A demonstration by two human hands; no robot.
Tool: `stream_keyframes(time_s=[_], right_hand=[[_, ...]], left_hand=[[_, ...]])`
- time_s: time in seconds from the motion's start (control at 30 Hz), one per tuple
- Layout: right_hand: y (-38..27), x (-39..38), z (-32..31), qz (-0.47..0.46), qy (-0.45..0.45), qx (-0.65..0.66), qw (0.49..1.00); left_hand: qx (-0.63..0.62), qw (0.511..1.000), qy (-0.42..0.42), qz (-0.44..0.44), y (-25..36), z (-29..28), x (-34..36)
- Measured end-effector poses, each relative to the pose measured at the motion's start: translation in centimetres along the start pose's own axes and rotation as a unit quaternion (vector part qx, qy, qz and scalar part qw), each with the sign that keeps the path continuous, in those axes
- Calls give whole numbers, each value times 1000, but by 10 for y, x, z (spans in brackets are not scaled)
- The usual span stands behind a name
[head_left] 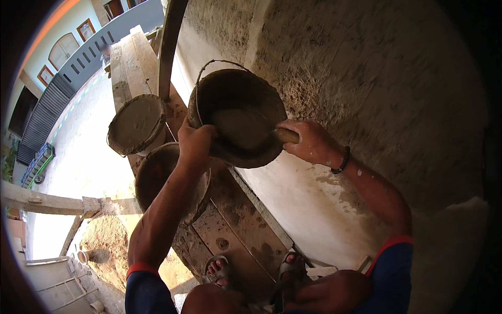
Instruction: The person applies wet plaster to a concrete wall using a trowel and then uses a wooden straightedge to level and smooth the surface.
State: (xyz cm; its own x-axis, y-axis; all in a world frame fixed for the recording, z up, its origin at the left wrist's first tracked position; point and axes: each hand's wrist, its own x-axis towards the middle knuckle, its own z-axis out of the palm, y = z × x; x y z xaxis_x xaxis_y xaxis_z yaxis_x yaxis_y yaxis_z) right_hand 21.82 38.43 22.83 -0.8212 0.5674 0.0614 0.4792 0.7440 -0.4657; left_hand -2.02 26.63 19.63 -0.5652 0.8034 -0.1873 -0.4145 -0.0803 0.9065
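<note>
My left hand (196, 138) grips the near-left rim of a dark, mortar-caked bucket (264, 94) with a wire handle and grey mix in its bottom. My right hand (314, 141) is closed around a short, muddy handle (287, 135) at the bucket's right rim; the tool's far end is hidden or too dark to make out. Just left of it stands a second bucket (136, 125), filled with grey mix. A third, darker bucket (151, 188) sits below, partly hidden by my left forearm.
I squat with sandalled feet on a plank platform (240, 235) beside a rough plastered wall (355, 83). Off the left edge lie a sand pile (102, 235), a bright yard and a grey gate (42, 120). A blurred person (104, 55) appears beyond the far planks.
</note>
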Motion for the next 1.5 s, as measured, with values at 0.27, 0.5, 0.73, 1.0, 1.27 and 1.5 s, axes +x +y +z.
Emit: stream_keyframes(time_s=[0.27, 0.5, 0.73, 1.0, 1.27, 1.5], right_hand=[[-36, 31, -73, -33, 12, -7, 999], [54, 49, -122, 147, 137, -80, 976], [1, 7, -127, 127, 161, -16, 979], [-1, 21, -8, -9, 84, -360, 929], [9, 43, 30, 2, -125, -118, 985], [8, 62, 29, 33, -33, 2, 999]], left_hand=[[26, 996, 77, 45, 1, -28, 40], [38, 994, 92, 46, 0, -33, 47], [67, 994, 81, 37, 4, -31, 38], [50, 997, 9, 50, -12, 2, 38], [109, 992, 36, 56, -25, 10, 39], [24, 998, 40, 29, -16, -14, 60]])
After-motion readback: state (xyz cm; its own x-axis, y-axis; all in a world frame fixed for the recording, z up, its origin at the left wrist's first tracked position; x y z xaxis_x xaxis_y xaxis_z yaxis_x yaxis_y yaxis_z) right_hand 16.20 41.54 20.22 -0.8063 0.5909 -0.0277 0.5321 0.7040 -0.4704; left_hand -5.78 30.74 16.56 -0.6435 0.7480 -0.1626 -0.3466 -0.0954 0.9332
